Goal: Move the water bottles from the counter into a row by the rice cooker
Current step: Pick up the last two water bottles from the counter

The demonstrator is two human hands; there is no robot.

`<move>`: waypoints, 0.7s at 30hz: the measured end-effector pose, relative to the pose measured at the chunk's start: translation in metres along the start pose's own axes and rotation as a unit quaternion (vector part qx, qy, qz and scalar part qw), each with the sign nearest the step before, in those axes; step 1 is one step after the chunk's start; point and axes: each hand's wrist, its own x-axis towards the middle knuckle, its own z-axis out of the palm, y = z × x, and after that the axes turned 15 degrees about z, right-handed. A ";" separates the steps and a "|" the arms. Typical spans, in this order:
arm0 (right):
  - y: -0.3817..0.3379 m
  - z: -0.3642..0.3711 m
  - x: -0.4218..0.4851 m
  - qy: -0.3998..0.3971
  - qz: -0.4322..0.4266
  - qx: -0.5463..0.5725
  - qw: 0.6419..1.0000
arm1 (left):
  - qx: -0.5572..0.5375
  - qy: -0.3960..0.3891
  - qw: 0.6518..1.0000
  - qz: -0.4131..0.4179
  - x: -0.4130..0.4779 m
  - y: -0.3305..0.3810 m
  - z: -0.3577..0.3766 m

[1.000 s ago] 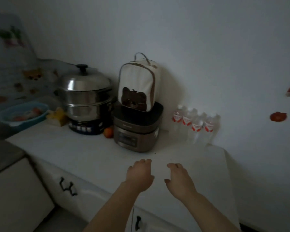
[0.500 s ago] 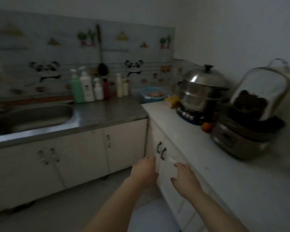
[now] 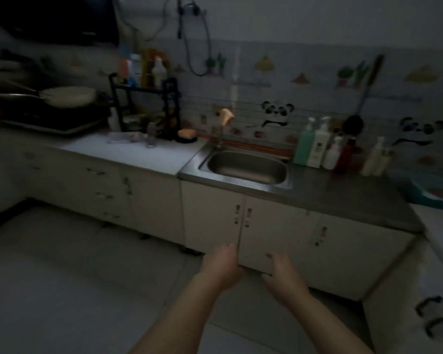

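My left hand (image 3: 221,267) and my right hand (image 3: 281,274) hang side by side in front of the sink cabinet, fingers loosely spread and holding nothing. On the white counter (image 3: 138,154) left of the sink, one small clear bottle (image 3: 151,136) stands upright. Beside it lies a clear plastic shape (image 3: 125,137) that looks like a bottle; it is too dim and blurred to be sure. The rice cooker and the row of bottles beside it are out of view.
A steel sink (image 3: 246,167) with a tap (image 3: 223,123) is straight ahead. Soap bottles (image 3: 315,144) stand to its right, with a blue basin (image 3: 435,195) at the far right. A black rack (image 3: 143,106), a frying pan (image 3: 67,97) and a stove (image 3: 49,118) are on the left.
My view has swung left, from the rice cooker and its row of bottles, past the counter corner, to the sink. Both hands stay empty in front of me.
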 end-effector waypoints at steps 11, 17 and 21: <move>-0.242 0.073 0.047 -0.049 -0.118 -0.049 0.991 | -0.075 0.087 0.986 -0.118 -0.018 -0.218 -0.097; -0.344 0.104 0.058 -0.059 -0.171 -0.063 0.982 | -0.111 0.129 0.973 -0.156 -0.033 -0.302 -0.144; -0.396 0.125 0.065 -0.070 -0.203 -0.083 0.973 | -0.129 0.152 0.963 -0.180 -0.042 -0.346 -0.166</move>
